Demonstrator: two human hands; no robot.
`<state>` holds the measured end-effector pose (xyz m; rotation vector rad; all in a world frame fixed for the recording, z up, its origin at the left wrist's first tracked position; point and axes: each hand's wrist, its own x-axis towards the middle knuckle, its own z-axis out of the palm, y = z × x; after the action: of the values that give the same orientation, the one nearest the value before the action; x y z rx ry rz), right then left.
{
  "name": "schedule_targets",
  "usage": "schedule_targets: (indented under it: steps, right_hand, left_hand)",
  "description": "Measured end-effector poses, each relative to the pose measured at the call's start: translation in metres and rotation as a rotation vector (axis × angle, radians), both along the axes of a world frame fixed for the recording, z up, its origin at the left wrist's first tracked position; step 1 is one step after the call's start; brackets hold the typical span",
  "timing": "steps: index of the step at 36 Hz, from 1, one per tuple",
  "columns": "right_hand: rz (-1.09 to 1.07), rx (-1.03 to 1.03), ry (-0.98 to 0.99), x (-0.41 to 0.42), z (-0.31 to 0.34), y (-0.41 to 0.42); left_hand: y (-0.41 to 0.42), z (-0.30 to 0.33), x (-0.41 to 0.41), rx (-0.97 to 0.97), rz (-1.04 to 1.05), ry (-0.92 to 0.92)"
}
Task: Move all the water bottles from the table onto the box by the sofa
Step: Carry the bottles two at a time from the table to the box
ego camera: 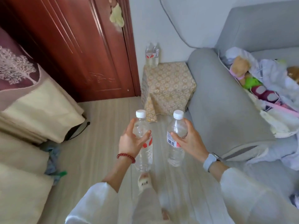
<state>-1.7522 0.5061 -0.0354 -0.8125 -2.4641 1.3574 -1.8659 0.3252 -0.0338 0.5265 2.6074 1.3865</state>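
Observation:
My left hand (131, 139) grips a clear water bottle (144, 152) with a white cap and red label, held upright over the floor. My right hand (189, 139) grips a second clear water bottle (175, 152) with a white cap and a barcode label. Ahead stands the box (168, 84), wrapped in gold floral-patterned paper, against the wall beside the grey sofa arm (218, 97). Water bottles (152, 54) with red labels stand on the box's far left corner; how many I cannot tell. Both held bottles are short of the box.
A dark red wooden door (68, 46) fills the upper left. Cream cushions and bedding (37, 110) line the left side. Stuffed toys and clothes (262, 88) lie on the sofa seat. Light wood-look floor (100, 135) runs between them, with my slippered foot (144, 180) below the bottles.

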Motion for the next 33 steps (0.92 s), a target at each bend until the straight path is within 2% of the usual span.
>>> schedule_targets:
  steps: [9, 16, 25, 33]
  right_hand:
    - [0.02, 0.035, 0.014, -0.175, -0.021, 0.111]
    - [-0.099, -0.027, 0.018, -0.321, -0.024, 0.202]
    - [-0.152, -0.106, -0.063, -0.445, -0.058, 0.29]
    - [-0.086, -0.146, -0.133, -0.555, -0.127, 0.365]
  left_hand:
    - [0.116, -0.031, -0.177, -0.004, -0.012, -0.049]
    - [0.215, -0.039, -0.328, -0.01, -0.032, -0.135]
    - [0.308, -0.069, -0.448, -0.089, -0.059, -0.243]
    - [0.382, -0.136, -0.545, -0.108, -0.041, -0.299]
